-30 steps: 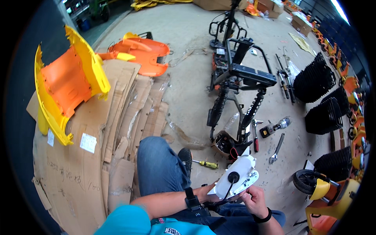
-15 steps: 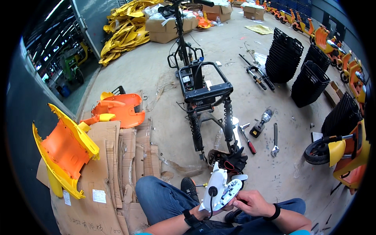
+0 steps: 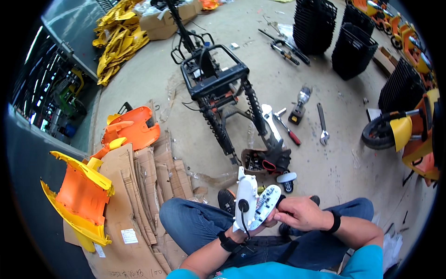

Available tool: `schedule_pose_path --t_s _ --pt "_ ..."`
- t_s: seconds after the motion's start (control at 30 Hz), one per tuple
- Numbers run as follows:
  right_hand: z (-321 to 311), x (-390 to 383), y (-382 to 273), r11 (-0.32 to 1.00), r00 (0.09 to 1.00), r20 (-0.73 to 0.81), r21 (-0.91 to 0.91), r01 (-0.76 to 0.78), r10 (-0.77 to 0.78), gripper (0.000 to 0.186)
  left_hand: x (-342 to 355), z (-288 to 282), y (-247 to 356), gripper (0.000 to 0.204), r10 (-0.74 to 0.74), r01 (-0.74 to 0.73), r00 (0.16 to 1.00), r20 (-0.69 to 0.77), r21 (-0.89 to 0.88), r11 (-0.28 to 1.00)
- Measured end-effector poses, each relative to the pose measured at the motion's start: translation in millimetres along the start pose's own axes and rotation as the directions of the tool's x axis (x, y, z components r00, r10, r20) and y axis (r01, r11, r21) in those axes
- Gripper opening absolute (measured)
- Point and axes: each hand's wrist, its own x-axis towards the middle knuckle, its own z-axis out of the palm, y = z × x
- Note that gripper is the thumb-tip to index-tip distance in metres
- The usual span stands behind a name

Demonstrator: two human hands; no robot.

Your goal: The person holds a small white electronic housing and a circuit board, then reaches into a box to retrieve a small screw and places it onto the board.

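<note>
My left hand (image 3: 240,234), partly hidden, holds a white lamp-like housing (image 3: 244,197) with a black cable through a round black grommet. Beside the housing is an oval white plate with a populated circuit board (image 3: 265,202). My right hand (image 3: 299,213) has its fingers closed at that plate's right edge, gripping it. Just beyond my hands, a cardboard box (image 3: 252,159) holds small dark parts, with black gloves (image 3: 278,160) and a small black-and-grey item (image 3: 287,181) beside it.
A black scooter frame (image 3: 213,79) stands ahead. Right of it lie an impact wrench (image 3: 298,107), adjustable wrench (image 3: 322,125) and red-handled ratchet (image 3: 293,136). Yellow-orange body panels (image 3: 81,195) rest on stacked cardboard (image 3: 125,209) at left. Stacked black baskets (image 3: 350,51) and scooters (image 3: 404,130) line the right.
The view has swung, showing more of the doorway and yellow panel pile at left. The white housing is now more upright in my hands, which stay closed on it.
</note>
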Motion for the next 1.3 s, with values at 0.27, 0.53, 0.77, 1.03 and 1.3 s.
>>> schedule_pose_path --t_s 0.27,0.53,0.77,1.03,1.3 --pt "0.0 -0.6 -1.4 0.999 1.000 0.017 0.033 -0.004 0.003 0.032 -2.9 5.6 -0.1 0.062 -0.016 0.010 0.998 -0.067 -0.079 0.997" --pt "3.6 -1.4 2.8 1.000 1.000 -0.004 0.014 -0.008 0.008 0.029 -4.4 1.8 -2.4 0.062 0.013 -0.017 0.997 -0.075 -0.059 0.998" --pt "5.0 -3.1 4.2 1.000 1.000 0.001 0.022 -0.020 0.020 0.029 -4.9 6.7 -3.0 0.069 -0.008 -0.001 0.987 -0.160 -0.059 0.998" --pt "4.6 -2.2 5.9 1.000 1.000 0.004 0.021 -0.010 0.010 0.030 -4.4 2.2 -3.5 0.070 -0.030 0.025 0.993 -0.117 -0.039 0.999" --pt "6.7 -1.4 4.8 1.000 1.000 0.000 0.031 -0.004 0.004 0.030 -5.4 8.1 -3.0 0.072 -0.017 0.011 0.986 -0.168 -0.033 0.999"
